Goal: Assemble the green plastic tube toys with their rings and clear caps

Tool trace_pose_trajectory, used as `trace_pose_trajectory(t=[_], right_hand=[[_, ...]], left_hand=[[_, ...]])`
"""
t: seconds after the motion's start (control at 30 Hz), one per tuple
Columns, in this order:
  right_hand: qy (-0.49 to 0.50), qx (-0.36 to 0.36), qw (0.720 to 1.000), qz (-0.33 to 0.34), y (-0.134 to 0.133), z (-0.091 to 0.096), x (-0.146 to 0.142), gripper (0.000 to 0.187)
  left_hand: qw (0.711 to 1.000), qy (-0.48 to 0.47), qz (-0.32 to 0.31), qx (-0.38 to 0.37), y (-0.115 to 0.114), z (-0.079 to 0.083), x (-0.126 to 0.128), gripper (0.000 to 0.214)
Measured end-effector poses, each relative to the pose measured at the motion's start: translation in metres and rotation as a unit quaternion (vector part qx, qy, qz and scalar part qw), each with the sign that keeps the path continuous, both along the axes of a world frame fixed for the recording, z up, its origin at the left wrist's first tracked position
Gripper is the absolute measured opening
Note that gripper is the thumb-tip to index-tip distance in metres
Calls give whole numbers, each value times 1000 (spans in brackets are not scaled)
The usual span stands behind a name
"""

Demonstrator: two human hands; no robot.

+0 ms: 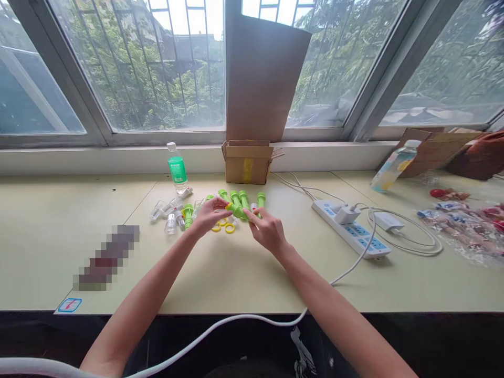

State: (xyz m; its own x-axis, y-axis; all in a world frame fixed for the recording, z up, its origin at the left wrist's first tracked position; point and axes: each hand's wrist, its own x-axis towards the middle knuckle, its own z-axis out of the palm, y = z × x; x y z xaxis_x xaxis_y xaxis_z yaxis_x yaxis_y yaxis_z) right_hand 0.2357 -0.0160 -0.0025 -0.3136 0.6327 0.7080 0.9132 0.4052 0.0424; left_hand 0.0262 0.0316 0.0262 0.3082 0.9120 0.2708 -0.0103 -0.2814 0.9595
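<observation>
a person holds one green tube in two bare hands, just above the table, near the middle. the left hand has its thumb and finger pinched nearly together on the left end of the tube, where a bit of yellow shows. the right hand has its fingers bent and closed on the other end. the tube lies on its side, a little tilted. how hard each hand squeezes, it is hard to tell.

just behind the hands, more green tubes stick up close together. under the held tube, yellow rings lie flat on the table. to the left sit clear plastic cups, near a bottle with a green label. a brown box stands at the back, by the window. a white power strip lies to the right.
</observation>
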Motion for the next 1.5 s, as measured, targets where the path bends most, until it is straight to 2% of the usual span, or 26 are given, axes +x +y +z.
trace_pose_trajectory(t=[0.13, 0.23, 0.47, 0.7, 0.87, 1.33, 1.5], right_hand=[[-8, -12, 1000, -5, 0, 1, 3, 38], [-16, -17, 1000, 7, 0, 0, 2, 38], [-9, -15, 999, 32, 1, -2, 2, 36], [14, -15, 999, 48, 2, -5, 4, 36], [44, -22, 997, 55, 5, -9, 5, 38], [110, -50, 986, 111, 8, -13, 5, 35], [133, -57, 981, 129, 8, -13, 5, 35]], left_hand=[[1000, 4, 13, 8, 1, -10, 4, 34], [1000, 14, 0, 3, -1, -17, 0, 34], [1000, 11, -5, 19, -2, -22, -6, 33], [995, 41, 21, 85, -8, -20, -3, 26], [993, 35, 48, 103, -12, -15, -1, 28], [989, 48, 49, 131, -13, -14, -3, 24], [982, 65, 57, 165, -15, -14, -3, 20]])
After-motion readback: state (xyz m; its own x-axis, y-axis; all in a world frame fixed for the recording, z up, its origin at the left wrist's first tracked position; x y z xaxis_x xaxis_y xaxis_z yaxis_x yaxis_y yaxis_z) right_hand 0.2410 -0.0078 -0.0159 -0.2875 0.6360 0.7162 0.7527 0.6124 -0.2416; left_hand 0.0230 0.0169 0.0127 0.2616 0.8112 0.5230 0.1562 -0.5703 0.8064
